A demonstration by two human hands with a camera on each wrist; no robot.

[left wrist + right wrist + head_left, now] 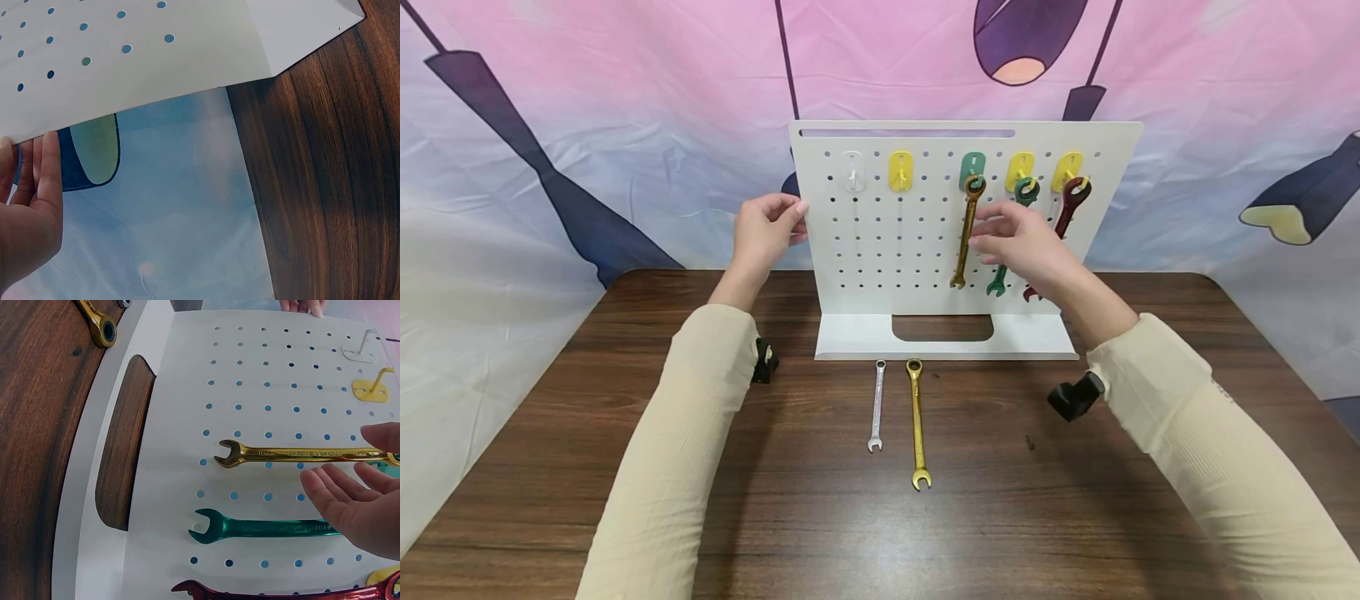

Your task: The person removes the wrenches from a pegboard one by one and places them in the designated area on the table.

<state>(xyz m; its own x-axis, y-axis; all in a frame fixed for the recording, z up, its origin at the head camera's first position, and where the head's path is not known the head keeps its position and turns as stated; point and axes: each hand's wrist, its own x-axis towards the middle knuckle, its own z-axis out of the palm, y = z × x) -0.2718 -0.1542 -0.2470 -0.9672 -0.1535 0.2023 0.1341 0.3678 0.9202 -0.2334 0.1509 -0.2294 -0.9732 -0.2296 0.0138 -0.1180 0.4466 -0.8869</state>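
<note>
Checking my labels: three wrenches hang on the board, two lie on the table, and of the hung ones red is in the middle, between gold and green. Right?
Not quite: the green wrench is in the middle, between the hung gold wrench and the red wrench; the head view shows it. The rest holds.

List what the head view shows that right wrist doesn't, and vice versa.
Only head: the left sleeve and right sleeve, plus the full length of the silver wrench and loose gold wrench; right wrist crops both.

Only right wrist: legible lettering, including "10mm", on the hung gold wrench.

Both: that hung wrench, the green wrench, red wrench, pegboard and right grip.
</note>
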